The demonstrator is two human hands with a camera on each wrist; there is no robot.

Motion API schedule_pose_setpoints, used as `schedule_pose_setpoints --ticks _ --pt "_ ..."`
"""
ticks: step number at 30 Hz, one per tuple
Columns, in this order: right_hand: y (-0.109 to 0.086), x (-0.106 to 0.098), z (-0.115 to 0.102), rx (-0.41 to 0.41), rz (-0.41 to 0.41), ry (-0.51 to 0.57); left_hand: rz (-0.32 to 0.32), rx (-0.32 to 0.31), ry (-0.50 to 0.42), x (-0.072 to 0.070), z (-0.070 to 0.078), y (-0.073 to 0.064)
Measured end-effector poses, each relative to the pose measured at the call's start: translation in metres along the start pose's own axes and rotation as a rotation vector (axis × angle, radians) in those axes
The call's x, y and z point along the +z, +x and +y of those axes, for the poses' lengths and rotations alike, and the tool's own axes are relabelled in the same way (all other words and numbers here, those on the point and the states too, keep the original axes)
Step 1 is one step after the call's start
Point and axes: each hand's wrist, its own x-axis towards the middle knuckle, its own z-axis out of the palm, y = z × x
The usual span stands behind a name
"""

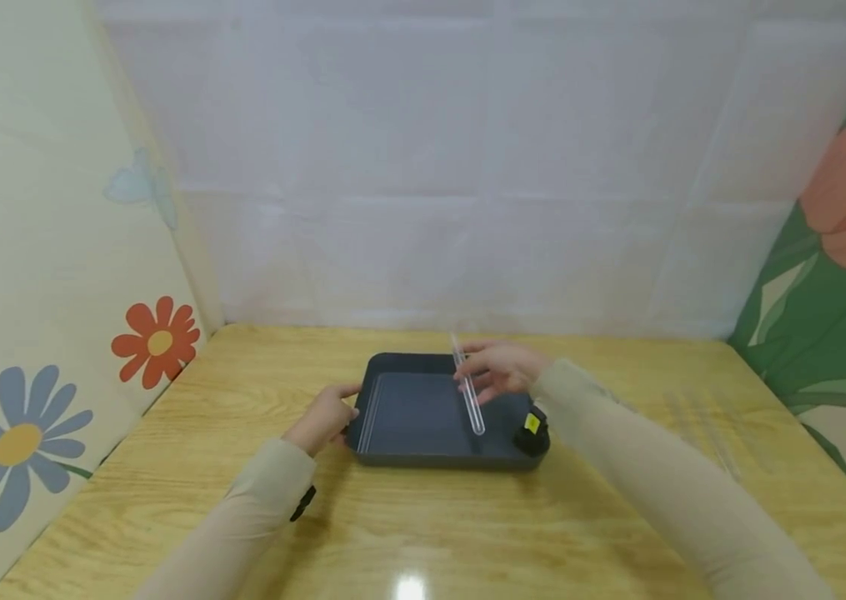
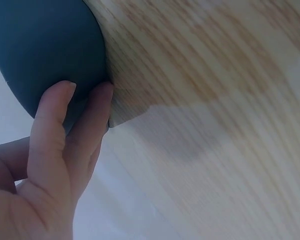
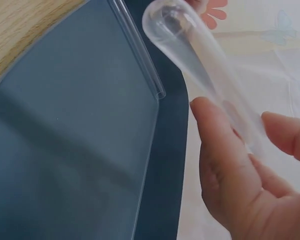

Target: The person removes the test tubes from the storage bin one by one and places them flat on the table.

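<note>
Remotely, I watch the bare right hand point(image 1: 501, 369) pinch a clear, round-ended tube point(image 1: 472, 400) between thumb and fingers, tilted over the dark blue-grey rectangular tray point(image 1: 415, 417). My feed shows the bare left hand point(image 1: 321, 419) with fairly straight fingers touching the tray's outer left wall. Inside, slim transparent tubes point(image 1: 371, 414) lie along that wall; faint see-through tubes point(image 1: 715, 433) rest right on the yellowish wood-grain table point(image 1: 438, 525).

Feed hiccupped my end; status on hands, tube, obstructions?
Right hand holding clear tube above tray. Left hand touching tray's left side. No obstruction seen.
</note>
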Motion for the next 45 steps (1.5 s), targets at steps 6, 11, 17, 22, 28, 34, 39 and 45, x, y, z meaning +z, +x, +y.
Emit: schedule_pose_setpoints --ticks 6,11,17,22,28,34,39,45 --pt "-0.006 -0.001 -0.001 -0.012 -0.001 -0.005 0.000 0.006 0.005 -0.001 0.000 0.000" --pt "-0.009 -0.004 0.003 -0.027 -0.006 -0.017 -0.019 0.024 0.002 -0.001 -0.001 -0.001" --pt "-0.012 -0.013 0.006 -0.032 -0.012 -0.010 -0.024 0.040 0.007 -0.003 -0.002 0.000" --pt "-0.015 -0.020 0.007 -0.028 -0.003 0.008 -0.021 0.028 0.013 -0.004 -0.002 0.000" --pt "-0.018 -0.025 0.008 -0.029 -0.005 0.018 -0.027 0.020 0.008 -0.004 -0.003 0.002" --pt "-0.022 -0.030 0.009 -0.040 -0.008 0.020 -0.028 0.021 0.008 -0.005 -0.004 0.004" --pt "-0.026 -0.035 0.010 -0.046 0.005 0.010 -0.022 0.024 0.011 -0.005 -0.005 0.005" --pt "-0.033 -0.040 0.012 -0.051 0.017 0.008 -0.027 0.023 0.023 -0.005 -0.004 0.005"
